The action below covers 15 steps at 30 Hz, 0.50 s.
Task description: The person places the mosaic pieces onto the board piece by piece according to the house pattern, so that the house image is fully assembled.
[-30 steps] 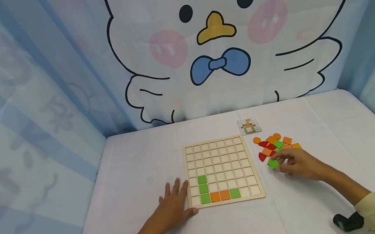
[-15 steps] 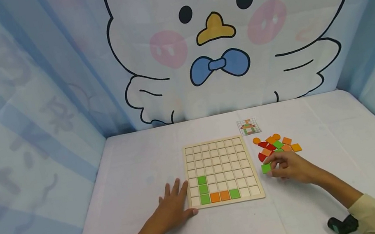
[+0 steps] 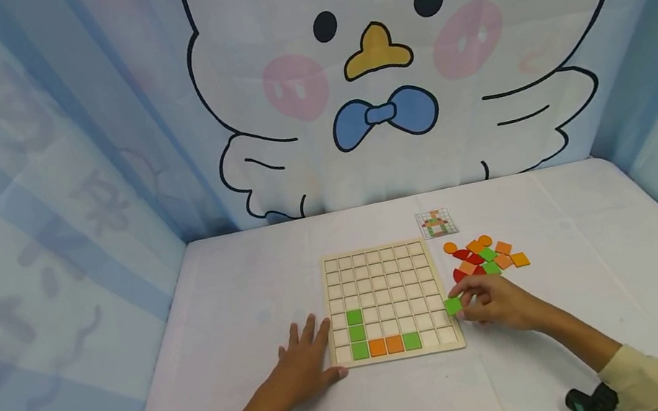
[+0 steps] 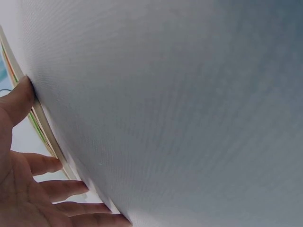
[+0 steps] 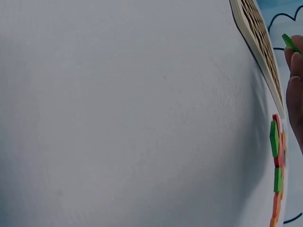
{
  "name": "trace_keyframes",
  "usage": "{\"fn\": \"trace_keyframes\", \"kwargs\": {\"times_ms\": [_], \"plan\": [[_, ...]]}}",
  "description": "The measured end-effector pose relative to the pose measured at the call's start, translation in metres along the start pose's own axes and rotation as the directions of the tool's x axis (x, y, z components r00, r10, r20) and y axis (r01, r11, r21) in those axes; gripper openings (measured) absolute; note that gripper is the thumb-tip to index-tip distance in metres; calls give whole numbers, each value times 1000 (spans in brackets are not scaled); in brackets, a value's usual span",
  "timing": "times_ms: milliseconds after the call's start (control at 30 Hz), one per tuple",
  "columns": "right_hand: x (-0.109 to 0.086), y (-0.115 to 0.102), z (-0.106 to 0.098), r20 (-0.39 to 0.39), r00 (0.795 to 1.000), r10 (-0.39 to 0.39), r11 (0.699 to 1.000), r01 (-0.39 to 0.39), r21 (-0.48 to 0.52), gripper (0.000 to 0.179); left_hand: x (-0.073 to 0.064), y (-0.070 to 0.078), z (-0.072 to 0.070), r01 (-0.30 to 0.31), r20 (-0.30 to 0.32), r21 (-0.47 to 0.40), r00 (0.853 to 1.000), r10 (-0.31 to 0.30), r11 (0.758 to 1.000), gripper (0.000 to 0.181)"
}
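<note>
A green square tile (image 3: 453,306) is pinched between the thumb and fingers of my right hand (image 3: 497,303), over the right edge of the wooden grid board (image 3: 393,356). The right wrist view shows the same green tile (image 5: 289,42) raised above the table. On the board, green tiles (image 3: 357,333) fill part of one column at the left. Two orange tiles (image 3: 386,346) and a green tile (image 3: 412,341) continue the bottom row. With fingers spread, my left hand (image 3: 301,364) rests at the board's left edge; in the left wrist view its thumb (image 4: 21,99) touches that edge.
Right of the board lies a loose pile of red, orange and green pieces (image 3: 491,268). A small pattern card (image 3: 437,223) lies behind the board's right corner. The table carries a white cloth (image 3: 249,278), and a printed curtain (image 3: 394,164) hangs behind it.
My right hand has moved left from the pile, carrying the green tile to the board's right edge. A green piece in the pile has come into fuller view. My left hand stays put.
</note>
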State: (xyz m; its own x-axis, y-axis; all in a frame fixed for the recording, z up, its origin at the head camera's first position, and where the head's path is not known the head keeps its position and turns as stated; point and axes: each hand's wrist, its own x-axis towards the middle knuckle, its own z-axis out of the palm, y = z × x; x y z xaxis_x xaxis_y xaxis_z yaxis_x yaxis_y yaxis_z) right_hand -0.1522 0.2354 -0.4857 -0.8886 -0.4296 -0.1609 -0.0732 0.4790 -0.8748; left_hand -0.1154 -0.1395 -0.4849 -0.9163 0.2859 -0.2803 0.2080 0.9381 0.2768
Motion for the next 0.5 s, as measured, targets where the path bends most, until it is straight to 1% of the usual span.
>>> {"fn": "trace_keyframes", "kwargs": {"times_ms": [333,500], "plan": [[5,-4,12,40,999,1,1000,0,-23,34,-1,-1,0,-10,-7,1,1000,10,1000,89],[8,-6,16,45,999,4,1000,-3,-22,33,0,-1,0,-12,-7,2,1000,12,1000,89]]}}
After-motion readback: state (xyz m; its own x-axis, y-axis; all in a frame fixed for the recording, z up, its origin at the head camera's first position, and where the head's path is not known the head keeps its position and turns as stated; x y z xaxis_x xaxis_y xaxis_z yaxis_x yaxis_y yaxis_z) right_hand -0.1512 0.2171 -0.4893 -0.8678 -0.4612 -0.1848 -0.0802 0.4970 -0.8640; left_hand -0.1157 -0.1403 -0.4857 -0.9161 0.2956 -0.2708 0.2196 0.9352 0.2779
